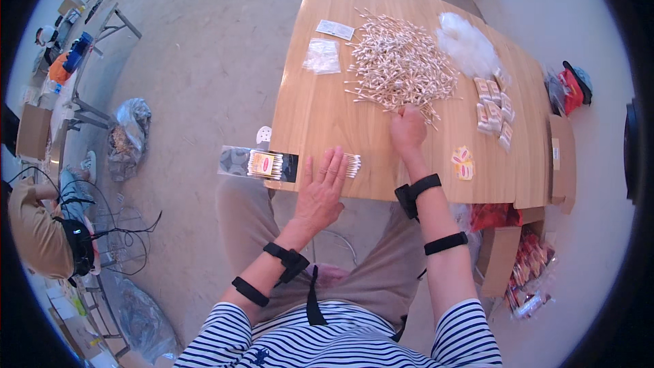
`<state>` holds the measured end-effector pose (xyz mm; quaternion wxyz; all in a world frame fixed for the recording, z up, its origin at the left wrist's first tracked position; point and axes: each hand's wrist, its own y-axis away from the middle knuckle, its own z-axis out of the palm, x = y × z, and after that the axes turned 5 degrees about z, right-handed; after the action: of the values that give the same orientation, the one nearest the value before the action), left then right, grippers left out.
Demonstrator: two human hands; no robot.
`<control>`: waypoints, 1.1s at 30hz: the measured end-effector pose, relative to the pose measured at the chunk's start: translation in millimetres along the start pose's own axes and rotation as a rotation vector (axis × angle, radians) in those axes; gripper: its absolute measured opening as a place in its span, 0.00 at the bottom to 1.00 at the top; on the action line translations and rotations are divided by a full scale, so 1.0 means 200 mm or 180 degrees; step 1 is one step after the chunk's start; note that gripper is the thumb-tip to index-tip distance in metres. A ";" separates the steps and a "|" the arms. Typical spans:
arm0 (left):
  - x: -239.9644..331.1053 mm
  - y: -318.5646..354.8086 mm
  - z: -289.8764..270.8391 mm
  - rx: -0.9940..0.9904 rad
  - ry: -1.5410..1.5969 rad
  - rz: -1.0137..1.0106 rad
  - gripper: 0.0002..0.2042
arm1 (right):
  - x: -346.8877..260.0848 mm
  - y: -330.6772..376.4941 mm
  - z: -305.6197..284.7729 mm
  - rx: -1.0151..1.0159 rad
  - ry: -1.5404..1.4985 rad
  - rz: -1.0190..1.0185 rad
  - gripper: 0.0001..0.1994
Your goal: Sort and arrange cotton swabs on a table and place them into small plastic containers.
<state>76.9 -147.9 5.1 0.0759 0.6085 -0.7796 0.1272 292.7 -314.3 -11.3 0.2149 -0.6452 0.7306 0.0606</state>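
1. The room is bright, with light spread quite evenly; the lamp or window itself cannot be seen.
2. Shadows on the counter (300,109) are soft and weak.
3. Toward 2 o'clock, the pale wall (545,0) takes a cool, bluish tint.
4. Between 1 and 2 o'clock, the white plastic bags (466,44) look nearly washed out; at 9 o'clock, a clear bag (129,140) gives small glints.
5. At 1 o'clock, the cotton swabs (402,58) merge into fine, crowded texture.
6. Fisheye distortion bends straight edges, and black darkness fills the corners.
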 end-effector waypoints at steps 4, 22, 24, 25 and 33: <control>-0.01 0.01 -0.01 0.0004 0.0136 -0.0031 0.57 | -0.02 -0.01 -0.09 -0.0358 -0.0144 0.0172 0.08; -0.01 0.00 0.01 0.0110 0.0084 -0.0028 0.55 | -0.19 0.43 -0.11 -0.1029 -0.0769 -0.2057 0.03; 0.00 0.01 0.00 0.0098 0.0103 -0.0030 0.55 | -0.15 0.45 -0.13 -0.1013 -0.0853 -0.2050 0.03; 0.00 0.00 -0.01 0.0079 0.0149 -0.0030 0.53 | -0.15 0.46 -0.13 -0.0996 -0.0936 -0.2040 0.04; -0.01 0.01 0.02 0.0132 0.0064 0.0004 0.54 | -0.11 0.56 -0.22 -0.0870 -0.0946 -0.1949 0.16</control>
<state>75.8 -146.1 1.2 0.0710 0.6082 -0.7764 0.1493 176.1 -293.5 16.0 0.2387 -0.8409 0.4496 0.1836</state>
